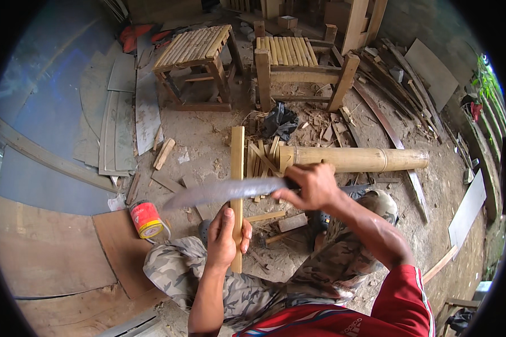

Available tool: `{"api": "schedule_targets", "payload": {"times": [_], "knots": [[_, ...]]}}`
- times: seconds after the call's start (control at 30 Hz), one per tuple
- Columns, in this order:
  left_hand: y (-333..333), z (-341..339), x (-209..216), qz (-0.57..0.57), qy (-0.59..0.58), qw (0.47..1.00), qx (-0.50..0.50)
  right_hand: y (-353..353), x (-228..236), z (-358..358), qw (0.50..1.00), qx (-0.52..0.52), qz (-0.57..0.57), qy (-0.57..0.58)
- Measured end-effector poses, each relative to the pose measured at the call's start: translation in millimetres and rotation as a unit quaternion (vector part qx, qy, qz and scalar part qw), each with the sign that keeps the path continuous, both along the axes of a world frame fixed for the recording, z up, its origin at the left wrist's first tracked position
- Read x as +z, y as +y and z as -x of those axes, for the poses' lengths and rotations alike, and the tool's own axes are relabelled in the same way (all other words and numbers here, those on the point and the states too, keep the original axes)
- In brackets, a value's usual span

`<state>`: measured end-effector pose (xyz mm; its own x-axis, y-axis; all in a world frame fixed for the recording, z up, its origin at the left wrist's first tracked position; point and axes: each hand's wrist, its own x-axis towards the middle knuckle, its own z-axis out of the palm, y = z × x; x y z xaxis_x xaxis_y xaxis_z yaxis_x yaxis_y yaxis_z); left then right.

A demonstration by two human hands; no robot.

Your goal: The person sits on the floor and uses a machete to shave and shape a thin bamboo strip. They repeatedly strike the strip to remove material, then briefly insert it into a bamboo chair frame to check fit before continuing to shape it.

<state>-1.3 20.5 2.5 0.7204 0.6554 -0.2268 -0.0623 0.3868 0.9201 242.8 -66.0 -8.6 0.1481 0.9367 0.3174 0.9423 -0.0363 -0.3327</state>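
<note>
In my left hand (226,238) I grip a pale bamboo strip (238,163) near its lower end, thumb on one side and fingers on the other; the strip stands roughly upright in the picture. My right hand (311,187) is wrapped around the dark handle of a machete (225,191), its broad blade reaching left across the strip just above my left hand. Motion blurs the blade, and I cannot tell whether it touches the strip. Past my right hand a thick bamboo pole (354,159) lies on the ground, with several cut bamboo pieces (261,160) by its left end.
Two wooden frames with bamboo slats, a stool (194,48) and a chair-like one (289,53), stand ahead. A black plastic bag (280,121) lies before them. At left are a red can (146,218) and leaning sheets (118,135); scrap timber (399,84) is piled at right.
</note>
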Motion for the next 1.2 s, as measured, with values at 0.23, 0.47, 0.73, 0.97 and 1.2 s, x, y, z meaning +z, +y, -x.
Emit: {"api": "schedule_targets", "payload": {"times": [0.23, 0.47, 0.73, 0.97, 1.2], "knots": [[-6.3, -6.0, -1.2, -0.03, 0.051, 0.998, -0.001, 7.3, -1.0, 7.7, 0.993, 0.078, -0.061, -0.068], [-9.5, -5.5, -6.7, -0.045, 0.091, 0.995, 0.001, 11.5, -13.5, 2.8, 0.997, 0.069, -0.011, -0.044], [2.3, -4.9, 13.4, -0.042, 0.102, 0.994, 0.019, 27.6, -27.4, -16.9, 1.0, 0.003, -0.014, -0.009], [-6.3, 0.0, 14.6, -0.024, 0.096, 0.995, -0.032, 43.7, -19.5, -43.1, 0.978, -0.168, 0.045, 0.117], [3.0, 3.3, 7.0, -0.042, 0.062, 0.997, 0.01, 32.4, 0.6, -19.6, 0.97, -0.177, 0.076, 0.148]]}}
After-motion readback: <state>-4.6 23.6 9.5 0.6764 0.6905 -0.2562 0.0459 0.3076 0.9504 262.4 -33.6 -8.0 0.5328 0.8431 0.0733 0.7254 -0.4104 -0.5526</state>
